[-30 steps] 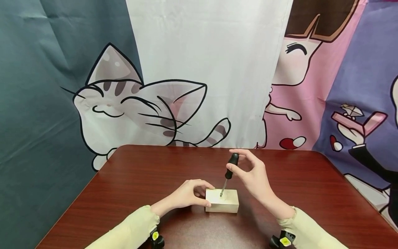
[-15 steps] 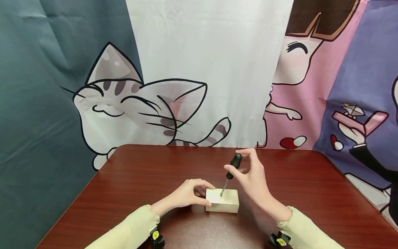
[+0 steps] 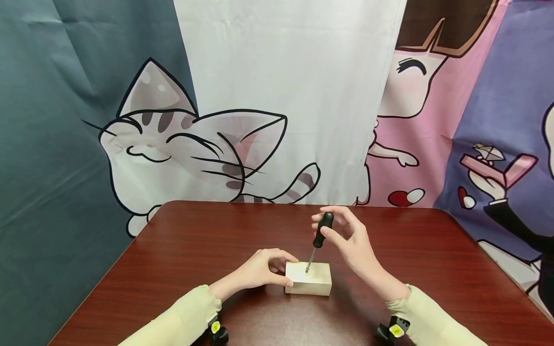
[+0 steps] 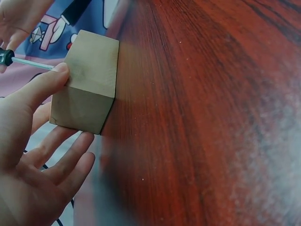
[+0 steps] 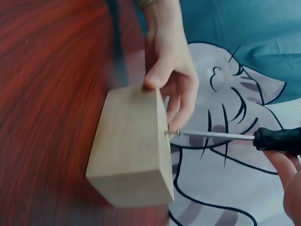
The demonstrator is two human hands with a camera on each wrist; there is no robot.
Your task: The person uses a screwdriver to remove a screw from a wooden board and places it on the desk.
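Observation:
On the table, a pale wooden block [image 3: 308, 287] lies with its long side toward me. My left hand [image 3: 258, 272] grips its left end, thumb at the near edge and fingers at the far side, as the left wrist view also shows. A small screw [image 5: 175, 133] stands in the block's top face. The tip of a screwdriver [image 3: 323, 229] with a black handle and thin metal shaft meets the screw head, leaning slightly right. My right hand [image 3: 356, 245] holds that handle between thumb and fingers, the fingers partly hidden behind it in the head view.
The reddish-brown wooden table [image 3: 207, 230] spreads out around the block. Behind it hangs a cloth backdrop [image 3: 281, 72] printed with a cartoon cat and figures. Small black cameras [image 3: 218, 332] sit at both wrists.
My right hand's fingers and thumb have shifted around the screwdriver handle, which tilted slightly right and then back left. The left hand and the block have stayed in place.

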